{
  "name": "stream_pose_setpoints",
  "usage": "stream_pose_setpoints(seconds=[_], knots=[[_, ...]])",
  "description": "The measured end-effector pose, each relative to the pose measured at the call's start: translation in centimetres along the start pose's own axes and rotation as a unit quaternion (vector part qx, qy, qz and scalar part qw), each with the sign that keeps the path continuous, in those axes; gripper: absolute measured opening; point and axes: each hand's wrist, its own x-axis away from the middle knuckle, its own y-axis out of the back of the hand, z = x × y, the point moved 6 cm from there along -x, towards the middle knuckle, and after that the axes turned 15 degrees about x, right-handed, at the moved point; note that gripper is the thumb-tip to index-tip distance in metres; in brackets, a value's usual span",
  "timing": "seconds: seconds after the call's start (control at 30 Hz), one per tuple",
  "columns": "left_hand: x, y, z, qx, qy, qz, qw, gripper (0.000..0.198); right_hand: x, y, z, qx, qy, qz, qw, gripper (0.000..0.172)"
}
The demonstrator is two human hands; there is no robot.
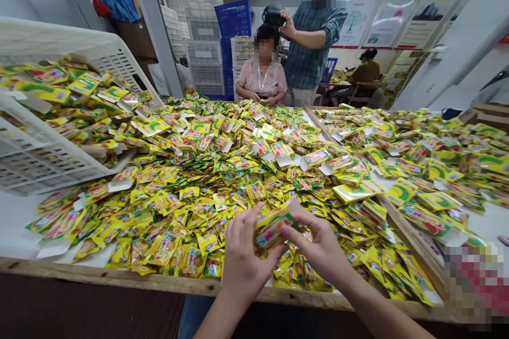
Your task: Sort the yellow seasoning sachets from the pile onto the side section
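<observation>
Just above the front of the table, a small yellow printed carton (274, 226) is held between both hands. My left hand (247, 249) wraps round its left end with the fingers behind and the thumb below. At its right end, beside a raised white flap, my right hand (318, 243) pinches the carton between thumb and fingers. Under and around the hands spreads a heap of small yellow sachets (170, 243) with fruit prints. Flattened or half-open cartons (318, 158) lie on top of the heap. The carton's inside is hidden from me.
A tipped white plastic crate (51, 156) spills cartons at the left. A wooden divider (413, 243) runs along the right, with more cartons (437, 169) beyond it. Across the table sits a person (262, 79), and another person (314, 37) stands behind. Stacked crates (204, 53) rise at the back.
</observation>
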Motion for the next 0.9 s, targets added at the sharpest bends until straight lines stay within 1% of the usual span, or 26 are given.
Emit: stream_pose_setpoints(seconds=[0.03,0.07,0.13,0.2,0.23,0.3,0.4,0.47,0.53,0.6,0.7,0.8,0.83,0.87,0.9], knots=[[0.0,0.2,0.3,0.052,0.035,0.004,0.998,0.060,0.0,0.1,-0.3,-0.048,-0.016,0.008,0.999,0.032],[0.0,0.1,0.7,0.109,0.071,0.014,0.991,0.057,0.0,0.0,-0.5,-0.090,-0.029,0.030,0.995,0.036],[0.4,-0.2,1.2,0.206,0.128,0.034,0.970,0.047,0.4,-0.5,-0.6,-0.149,-0.048,0.099,0.983,0.039],[0.7,-0.5,1.4,0.264,0.160,0.037,0.950,0.041,1.1,-1.2,-0.6,-0.184,-0.064,0.161,0.968,0.041],[0.8,-0.5,1.6,0.282,0.170,0.035,0.944,0.040,1.4,-1.5,-0.7,-0.195,-0.072,0.177,0.962,0.041],[0.9,-0.6,1.7,0.300,0.183,0.033,0.936,0.039,1.8,-2.0,-0.6,-0.209,-0.080,0.190,0.956,0.040],[0.8,-0.6,1.6,0.284,0.167,0.024,0.944,0.038,2.1,-2.4,-0.3,-0.241,-0.081,0.177,0.951,0.037],[1.1,-0.7,1.4,0.264,0.146,0.012,0.953,0.037,2.1,-2.4,-0.1,-0.282,-0.083,0.147,0.944,0.033],[1.7,-1.0,1.3,0.260,0.147,-0.003,0.954,0.037,2.2,-2.2,-0.3,-0.305,-0.092,0.119,0.940,0.030],[2.5,-1.3,1.5,0.268,0.168,-0.012,0.948,0.038,2.5,-2.3,-0.4,-0.301,-0.101,0.134,0.939,0.029],[3.2,-1.7,1.9,0.273,0.190,-0.001,0.943,0.041,2.9,-2.8,-0.6,-0.282,-0.111,0.185,0.935,0.032],[3.1,-2.0,2.5,0.283,0.205,0.016,0.937,0.038,2.7,-3.4,-1.2,-0.277,-0.115,0.192,0.934,0.036],[3.0,-2.1,2.8,0.293,0.215,0.016,0.932,0.037,2.5,-3.5,-1.5,-0.273,-0.115,0.180,0.938,0.036],[3.0,-2.2,3.1,0.308,0.229,0.010,0.923,0.036,2.3,-3.4,-2.0,-0.262,-0.114,0.148,0.947,0.036],[2.9,-2.3,3.4,0.326,0.246,0.000,0.913,0.036,2.1,-3.1,-2.5,-0.244,-0.112,0.096,0.958,0.035]])
